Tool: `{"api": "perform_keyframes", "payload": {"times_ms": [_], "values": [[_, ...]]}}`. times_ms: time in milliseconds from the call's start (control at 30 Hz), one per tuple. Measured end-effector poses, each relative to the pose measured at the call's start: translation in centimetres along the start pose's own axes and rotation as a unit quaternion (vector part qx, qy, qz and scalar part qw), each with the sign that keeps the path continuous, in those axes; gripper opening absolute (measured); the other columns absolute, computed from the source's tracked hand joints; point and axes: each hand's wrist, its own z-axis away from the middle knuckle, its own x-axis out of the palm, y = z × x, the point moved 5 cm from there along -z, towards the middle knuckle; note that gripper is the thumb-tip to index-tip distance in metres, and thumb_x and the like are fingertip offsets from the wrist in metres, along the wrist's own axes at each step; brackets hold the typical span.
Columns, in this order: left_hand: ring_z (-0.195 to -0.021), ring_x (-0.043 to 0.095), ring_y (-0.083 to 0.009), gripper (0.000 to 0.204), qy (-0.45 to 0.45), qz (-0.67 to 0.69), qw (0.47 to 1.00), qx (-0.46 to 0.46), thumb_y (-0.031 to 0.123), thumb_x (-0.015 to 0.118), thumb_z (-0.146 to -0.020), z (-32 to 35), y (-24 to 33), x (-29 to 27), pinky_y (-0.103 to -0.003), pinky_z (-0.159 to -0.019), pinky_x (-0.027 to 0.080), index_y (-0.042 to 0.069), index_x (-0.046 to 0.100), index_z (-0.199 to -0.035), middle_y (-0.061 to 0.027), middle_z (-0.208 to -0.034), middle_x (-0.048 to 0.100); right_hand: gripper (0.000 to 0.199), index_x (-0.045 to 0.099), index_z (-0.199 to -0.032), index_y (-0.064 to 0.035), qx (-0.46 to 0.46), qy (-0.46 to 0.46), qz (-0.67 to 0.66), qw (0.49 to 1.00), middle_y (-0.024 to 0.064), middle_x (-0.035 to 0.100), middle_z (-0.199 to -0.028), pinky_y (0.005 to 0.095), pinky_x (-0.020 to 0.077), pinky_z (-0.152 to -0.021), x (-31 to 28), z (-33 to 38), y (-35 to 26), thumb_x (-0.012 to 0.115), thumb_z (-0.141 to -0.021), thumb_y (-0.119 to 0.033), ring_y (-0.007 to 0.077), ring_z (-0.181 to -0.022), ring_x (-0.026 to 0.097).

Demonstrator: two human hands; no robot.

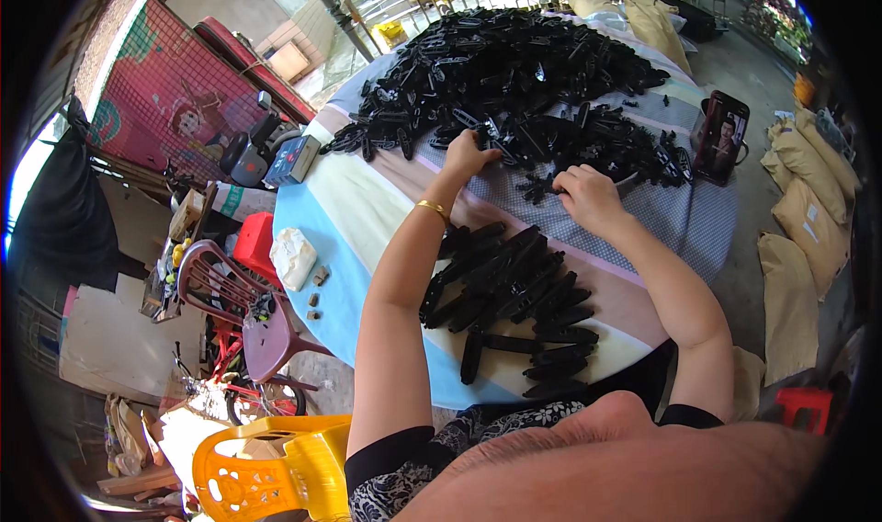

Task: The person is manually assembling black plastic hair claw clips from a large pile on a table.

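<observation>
Stacked black parts (514,301) near the table (349,209) edge could slide off if either forearm nudges them while the left hand (467,154) and right hand (588,196) pinch pieces from the heap (514,62).

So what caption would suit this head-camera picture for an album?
Left hand and right hand reach into a heap of black plastic parts on a round cloth-covered table.
</observation>
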Motion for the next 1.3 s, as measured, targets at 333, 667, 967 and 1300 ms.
{"api": "perform_keyframes", "payload": {"times_ms": [333,667,967,1300], "values": [[-0.085,0.063,-0.0247,0.031,-0.153,0.597,0.776,-0.137,-0.002,0.055,-0.081,10.3,5.7,-2.5,-0.037,-0.076,0.056,0.000,0.046,-0.111,-0.0126,-0.099,0.059,0.015,0.062,-0.093,-0.0021,0.060,0.155,-0.310,0.936,0.0105,0.063,-0.081,0.0250,0.0485,-0.056,-3.6,-0.7,-2.1,0.064,-0.078,-0.002,0.0178,-0.067,0.062],[-0.090,0.061,-0.0174,0.018,-0.219,0.633,0.740,-0.065,0.001,0.062,-0.082,15.1,8.0,-1.0,-0.032,-0.086,0.050,0.003,0.057,-0.099,-0.0059,-0.097,0.062,0.014,0.063,-0.079,-0.0025,-0.089,0.235,-0.213,0.944,0.0091,0.064,-0.081,0.0298,0.0507,-0.059,-5.8,-0.1,-6.8,0.068,-0.067,0.003,0.0241,-0.069,0.062],[-0.090,0.061,-0.0151,0.028,-0.181,0.602,0.776,-0.061,0.003,0.060,-0.085,15.4,7.9,-1.0,-0.030,-0.083,0.051,0.005,0.055,-0.112,-0.0045,-0.100,0.062,0.015,0.062,-0.079,-0.0025,-0.123,0.206,-0.134,0.962,0.0089,0.062,-0.077,0.0316,0.0498,-0.060,-6.5,-0.1,-8.0,0.067,-0.066,0.003,0.0253,-0.070,0.060],[-0.069,0.061,-0.0134,0.024,-0.300,0.588,0.747,-0.080,0.021,0.049,-0.093,15.3,7.8,-1.7,-0.022,-0.058,0.048,0.001,0.055,-0.105,-0.0117,-0.092,0.063,0.017,0.066,-0.081,-0.0040,-0.210,0.170,-0.156,0.950,0.0060,0.063,-0.082,0.0309,0.0501,-0.064,-7.0,-0.3,-8.5,0.066,-0.065,0.002,0.0232,-0.075,0.058]]}}
